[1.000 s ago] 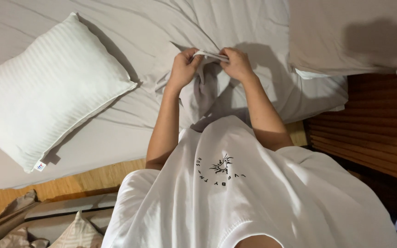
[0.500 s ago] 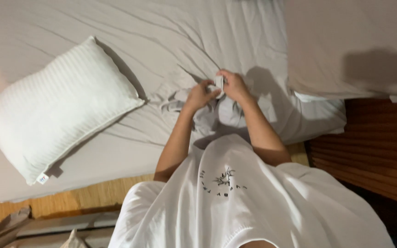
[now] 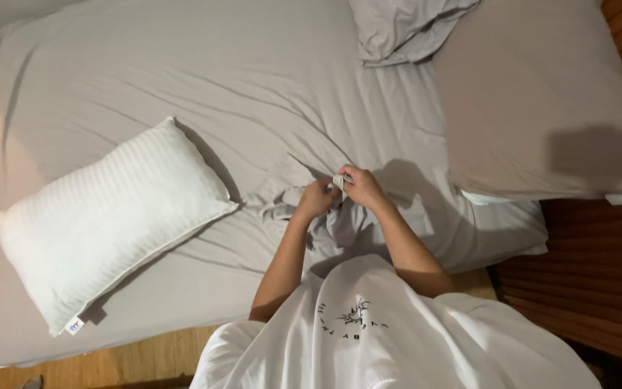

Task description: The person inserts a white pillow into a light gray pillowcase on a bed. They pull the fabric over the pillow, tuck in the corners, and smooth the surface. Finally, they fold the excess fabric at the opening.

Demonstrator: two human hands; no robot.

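Observation:
A crumpled grey pillowcase point(image 3: 336, 225) lies bunched on the grey bed sheet point(image 3: 239, 94) in front of me. My left hand point(image 3: 316, 200) and my right hand point(image 3: 361, 188) both grip its upper edge, close together, fingers closed on the cloth. Part of the fabric hangs below my hands toward my white shirt. A bare white striped pillow point(image 3: 106, 216) lies on the bed to the left of my hands, apart from them.
A grey-covered pillow point(image 3: 541, 108) lies at the right of the bed. Another rumpled grey cloth point(image 3: 404, 29) sits at the top. Wooden floor point(image 3: 138, 356) shows below the mattress edge, and a dark wooden slatted surface point(image 3: 599, 274) stands at the right.
My view has risen and pulled back, showing more of the bed. My hands have drawn closer together on the pillowcase, bunching it.

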